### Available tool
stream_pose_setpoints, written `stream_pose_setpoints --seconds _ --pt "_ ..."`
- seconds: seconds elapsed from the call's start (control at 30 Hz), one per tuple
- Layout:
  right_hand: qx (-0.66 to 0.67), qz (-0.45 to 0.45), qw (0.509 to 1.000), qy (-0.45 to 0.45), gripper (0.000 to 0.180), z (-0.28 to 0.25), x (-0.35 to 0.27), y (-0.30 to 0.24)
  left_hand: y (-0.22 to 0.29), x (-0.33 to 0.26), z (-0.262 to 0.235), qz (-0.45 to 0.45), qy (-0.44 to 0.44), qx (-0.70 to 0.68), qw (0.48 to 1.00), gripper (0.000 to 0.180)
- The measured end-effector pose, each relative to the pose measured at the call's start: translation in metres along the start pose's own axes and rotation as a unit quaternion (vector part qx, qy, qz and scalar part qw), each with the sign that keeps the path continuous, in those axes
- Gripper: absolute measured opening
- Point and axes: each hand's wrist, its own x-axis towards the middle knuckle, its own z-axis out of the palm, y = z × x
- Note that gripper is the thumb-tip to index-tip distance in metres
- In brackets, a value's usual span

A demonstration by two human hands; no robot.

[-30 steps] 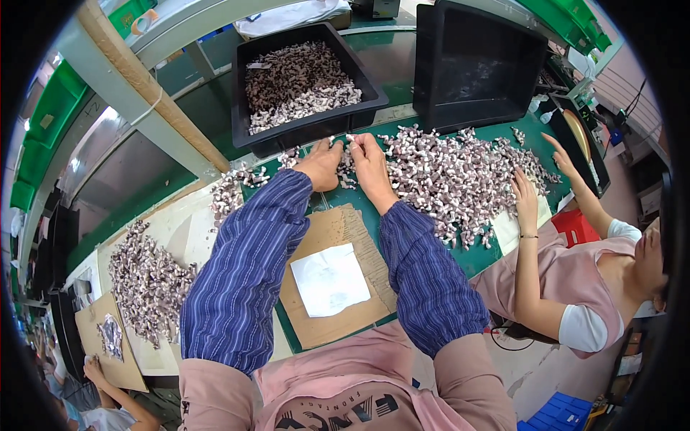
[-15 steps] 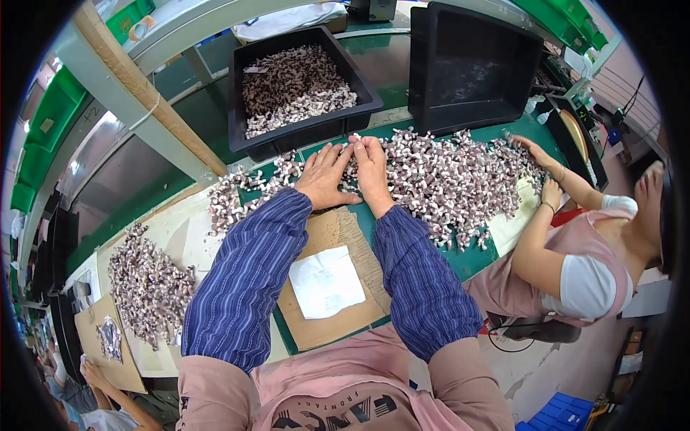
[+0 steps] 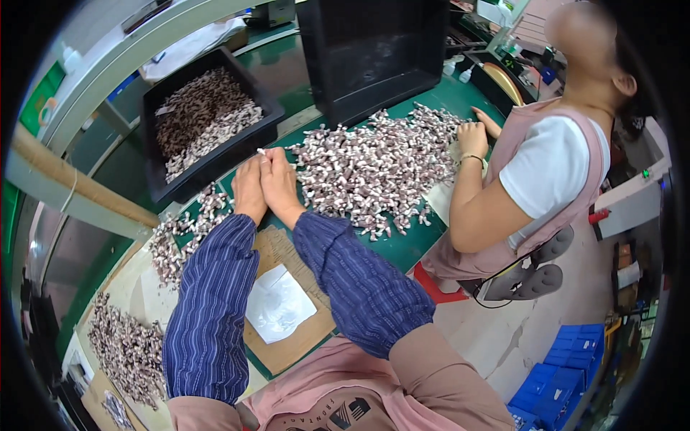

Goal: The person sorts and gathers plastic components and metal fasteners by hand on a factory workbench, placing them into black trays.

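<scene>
My left hand (image 3: 248, 188) and my right hand (image 3: 279, 179) lie side by side over the green work surface, at the left end of a large heap of small white-and-purple knobbed pieces (image 3: 374, 169). Fingers of the left hand stretch forward with nothing visible in them. At the fingertips of the right hand a small white piece (image 3: 261, 151) shows, pinched; its other end is hidden. More loose pieces (image 3: 205, 208) lie to the left of the hands. Nearer me is a cardboard sheet (image 3: 316, 323) bearing a crumpled white sheet (image 3: 277, 305).
Beyond my hands stands a black bin (image 3: 269, 115) holding brown and white pieces. An upright black tray (image 3: 374, 65) stands behind the heap. A co-worker (image 3: 532, 172) reaches over the heap's right end. Another pile (image 3: 126, 352) lies at lower left. A post (image 3: 86, 176) rises at left.
The view has swung to the right, so things sit further left in it. My left hand's spread fingers have drawn together and now lie against my right hand. The co-worker is more upright.
</scene>
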Motion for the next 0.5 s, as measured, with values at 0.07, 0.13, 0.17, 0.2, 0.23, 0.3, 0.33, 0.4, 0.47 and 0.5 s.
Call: stream_pose_setpoints --seconds 0.07,0.13,0.17,0.2,0.23,0.3,0.33,0.4,0.47,0.5 --pt "0.062 0.084 0.995 -0.006 0.021 0.000 0.002 0.001 0.008 -0.001 0.003 -0.094 0.035 -0.073 0.992 0.037" --pt "0.119 0.109 0.987 0.008 0.022 0.004 0.009 0.005 0.008 0.010 0.011 -0.130 0.036 -0.137 0.981 0.036" --pt "0.178 0.137 0.974 0.015 0.022 0.012 0.009 0.006 0.009 0.013 0.004 -0.169 0.040 -0.196 0.965 0.036" --pt "0.203 0.059 0.975 0.065 0.021 0.012 0.008 0.010 0.016 0.011 0.004 -0.156 0.053 -0.262 0.951 0.033" --pt "0.243 0.095 0.964 0.059 0.017 0.011 0.011 0.017 0.025 0.015 0.009 -0.191 0.077 -0.274 0.939 0.031" --pt "0.295 0.119 0.946 0.063 0.014 0.006 0.012 0.026 0.036 0.017 0.015 -0.227 0.133 -0.304 0.916 0.025" --pt "0.351 0.165 0.921 0.037 0.011 0.002 0.007 0.022 0.039 0.015 0.012 -0.252 0.145 -0.379 0.878 0.020" --pt "0.513 0.207 0.830 0.061 0.009 0.000 0.015 0.029 0.049 0.023 0.020 -0.315 0.193 -0.456 0.810 0.015" --pt "0.510 0.213 0.832 0.038 0.007 -0.011 0.023 0.036 0.060 0.028 0.018 -0.353 0.219 -0.533 0.737 0.011" --pt "0.516 0.214 0.829 0.028 0.007 -0.011 0.020 0.024 0.060 0.025 0.013 -0.362 0.238 -0.572 0.697 0.011"
